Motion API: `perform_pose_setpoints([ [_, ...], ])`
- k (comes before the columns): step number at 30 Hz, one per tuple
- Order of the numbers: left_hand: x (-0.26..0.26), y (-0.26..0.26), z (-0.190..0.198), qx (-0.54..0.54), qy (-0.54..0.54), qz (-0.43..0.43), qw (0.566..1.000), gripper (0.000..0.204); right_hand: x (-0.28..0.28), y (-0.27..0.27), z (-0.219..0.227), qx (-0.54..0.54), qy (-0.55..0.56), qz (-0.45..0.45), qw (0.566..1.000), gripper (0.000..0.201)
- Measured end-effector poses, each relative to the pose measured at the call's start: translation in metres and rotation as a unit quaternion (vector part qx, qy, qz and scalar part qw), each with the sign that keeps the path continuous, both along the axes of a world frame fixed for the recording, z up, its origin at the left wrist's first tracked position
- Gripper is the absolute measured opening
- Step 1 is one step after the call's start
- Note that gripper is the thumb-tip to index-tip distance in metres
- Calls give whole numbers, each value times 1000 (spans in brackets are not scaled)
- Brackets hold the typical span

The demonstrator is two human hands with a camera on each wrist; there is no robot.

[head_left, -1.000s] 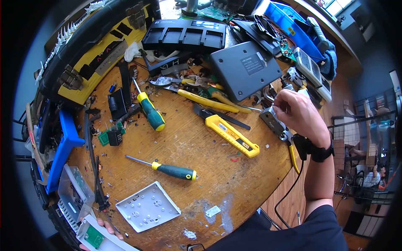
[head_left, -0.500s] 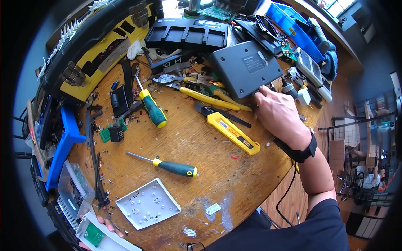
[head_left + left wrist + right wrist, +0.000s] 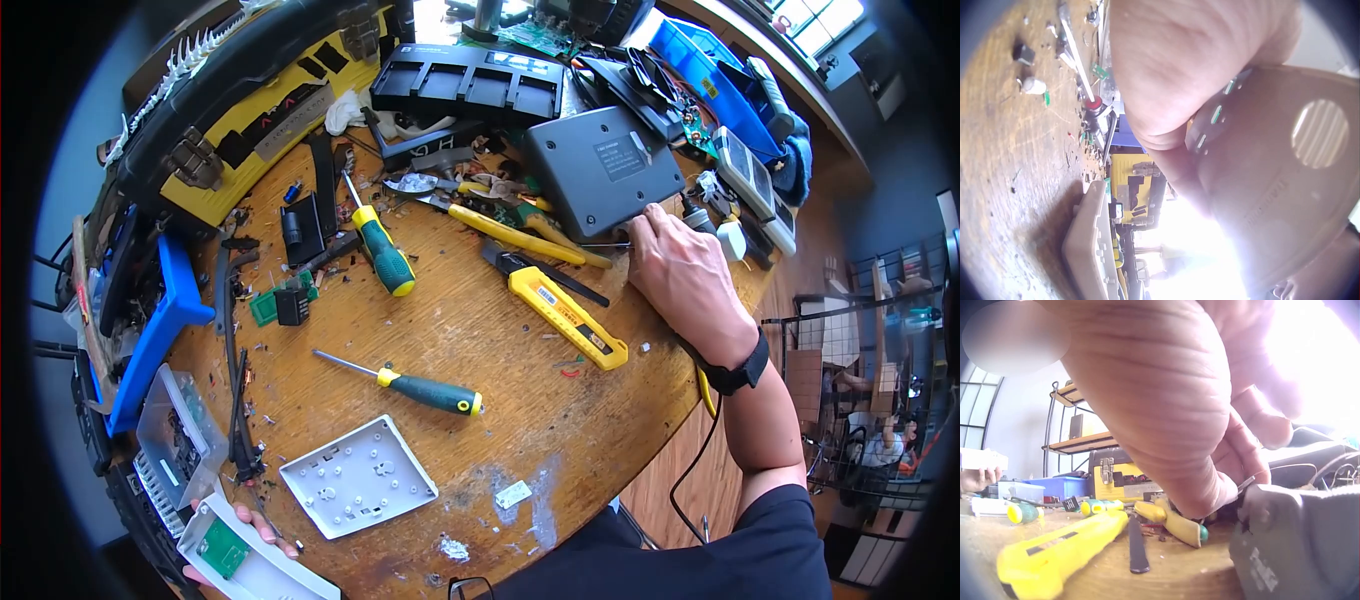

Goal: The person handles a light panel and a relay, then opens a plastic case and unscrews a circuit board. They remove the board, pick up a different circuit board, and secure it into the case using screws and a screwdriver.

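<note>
At the lower left of the head view, my left hand [image 3: 262, 527] grips the edge of a white plastic housing [image 3: 285, 577]. A green circuit board [image 3: 223, 547] sits inside it. In the left wrist view the thumb side of that hand [image 3: 1179, 75] lies along the housing's outer face [image 3: 1260, 169]. My right hand [image 3: 690, 275] is low at the near corner of a dark grey box [image 3: 602, 170]. Its thumb and a finger pinch a thin metal rod [image 3: 1245, 484], whose shaft also shows left of the fingertips. A grey block [image 3: 1297, 544] stands beside the fingers.
A yellow utility knife [image 3: 568, 318], yellow-handled pliers [image 3: 515, 236] and two green-yellow screwdrivers [image 3: 430, 393] lie across the table. A white cover [image 3: 360, 478] rests near the front. Behind are a yellow-black toolbox [image 3: 270, 120], a black charger [image 3: 465, 80] and a blue bin [image 3: 710, 80].
My right hand has moved left from above the grey block to the dark box's corner and lowered its fingers to the thin rod. The left hand keeps its hold on the housing.
</note>
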State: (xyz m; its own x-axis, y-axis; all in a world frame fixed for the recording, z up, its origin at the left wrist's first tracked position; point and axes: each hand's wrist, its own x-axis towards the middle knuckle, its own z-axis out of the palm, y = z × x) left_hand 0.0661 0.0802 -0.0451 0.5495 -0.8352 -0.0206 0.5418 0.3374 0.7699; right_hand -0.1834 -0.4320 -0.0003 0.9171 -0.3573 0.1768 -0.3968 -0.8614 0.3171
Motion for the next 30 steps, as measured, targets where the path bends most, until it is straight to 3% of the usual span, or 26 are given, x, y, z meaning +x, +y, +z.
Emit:
perform_pose_setpoints([
  [4,-6,-9,-1,-36,-7,-9,999,82,-3,11,15,84,14,-8,996,9],
  [6,-17,-15,4,-27,19,52,998,82,-4,15,17,119,16,-14,993,9],
  [8,-23,-22,8,-25,22,61,998,84,-6,16,13,144,-38,-27,988,10],
  [14,-24,-27,5,-47,27,31,998,88,-9,53,11,76,-110,31,991,2],
  [20,-33,-43,10,-100,51,27,993,84,-16,67,19,97,-203,-19,974,14],
  [22,-35,-43,8,-110,55,19,992,86,-20,74,27,192,-356,-13,914,12],
  [23,-36,-45,7,-119,53,15,991,86,-22,82,32,347,-396,-57,848,11],
  [24,-38,-48,7,-127,52,13,991,86,-23,90,37,350,-394,-50,848,11],
  [25,-40,-49,8,-131,64,10,989,87,-22,99,40,513,-430,-34,742,9],
  [26,-46,-53,10,-143,95,13,985,89,-20,107,42,659,-445,-19,606,9],
  [28,-61,-61,15,-155,173,48,971,91,-16,121,44,745,-410,-3,526,8],
  [30,-62,-68,20,-171,141,11,975,93,-8,137,49,794,-394,14,463,8],
])
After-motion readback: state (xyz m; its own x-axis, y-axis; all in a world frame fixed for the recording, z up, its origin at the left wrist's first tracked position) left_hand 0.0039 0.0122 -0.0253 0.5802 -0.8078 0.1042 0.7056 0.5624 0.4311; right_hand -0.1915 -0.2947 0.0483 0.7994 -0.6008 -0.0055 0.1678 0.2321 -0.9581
